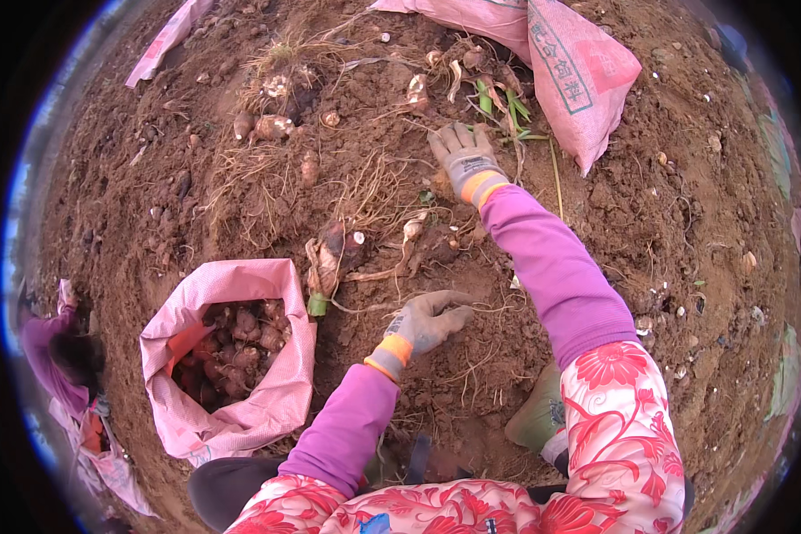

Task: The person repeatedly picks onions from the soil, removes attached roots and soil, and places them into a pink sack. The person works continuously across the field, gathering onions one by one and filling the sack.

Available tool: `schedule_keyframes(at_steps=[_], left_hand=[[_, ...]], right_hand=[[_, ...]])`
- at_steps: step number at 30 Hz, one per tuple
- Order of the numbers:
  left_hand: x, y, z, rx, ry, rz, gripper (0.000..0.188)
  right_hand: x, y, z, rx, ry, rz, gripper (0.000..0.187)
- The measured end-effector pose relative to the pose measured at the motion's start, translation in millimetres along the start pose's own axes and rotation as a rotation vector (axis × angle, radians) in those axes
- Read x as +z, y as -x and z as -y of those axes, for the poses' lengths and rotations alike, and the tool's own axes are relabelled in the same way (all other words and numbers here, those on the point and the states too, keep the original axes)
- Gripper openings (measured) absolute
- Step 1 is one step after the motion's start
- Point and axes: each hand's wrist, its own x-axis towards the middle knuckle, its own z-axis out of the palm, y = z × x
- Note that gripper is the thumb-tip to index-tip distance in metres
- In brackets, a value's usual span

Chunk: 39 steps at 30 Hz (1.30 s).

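Note:
My right hand (465,157), in a grey glove with an orange and yellow cuff, reaches forward with its fingers spread over the soil. Just beyond it lies a clump of taro corms (473,60) with cut green stalks (485,96) and dry leaves. Nearer to me, my left hand (429,322), gloved alike, hovers low over the soil with thumb and fingers a little apart. Thin roots lie by its fingertips, and I see nothing held. Left of it is a taro corm with a dry, green-ended stalk (322,271). An open pink woven sack (285,383) holds several brown corms (245,343).
A filled pink sack (578,80) lies at the far right, and another pink sack piece (169,40) at the far left. Loose corms (273,127) and roots (374,191) are scattered ahead. My boot (538,414) stands near. Another person (58,356) works at the left edge.

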Motion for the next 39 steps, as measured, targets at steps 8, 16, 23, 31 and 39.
schedule_keyframes(at_steps=[8,16,23,31,39], left_hand=[[-6.8,-21.1,1.6,-0.094,0.129,0.031,0.044],[-12.0,-20.6,16.2,-0.198,0.235,-0.072,0.045],[-16.5,5.6,49.2,-0.162,0.298,-0.114,0.044],[-6.4,4.1,57.9,-0.196,0.249,-0.099,0.04],[-3.9,26.7,26.0,-0.152,0.444,-0.185,0.055]], right_hand=[[36.4,31.5,-41.0,0.567,-0.688,0.687,0.091],[-23.3,178.5,16.1,0.505,-2.928,-0.027,0.06],[-97.8,166.6,-52.1,0.354,-2.558,-0.577,0.058],[-37.2,145.8,115.0,1.082,-1.733,-0.072,0.071],[14.8,252.5,83.2,0.644,-2.805,0.538,0.051]])
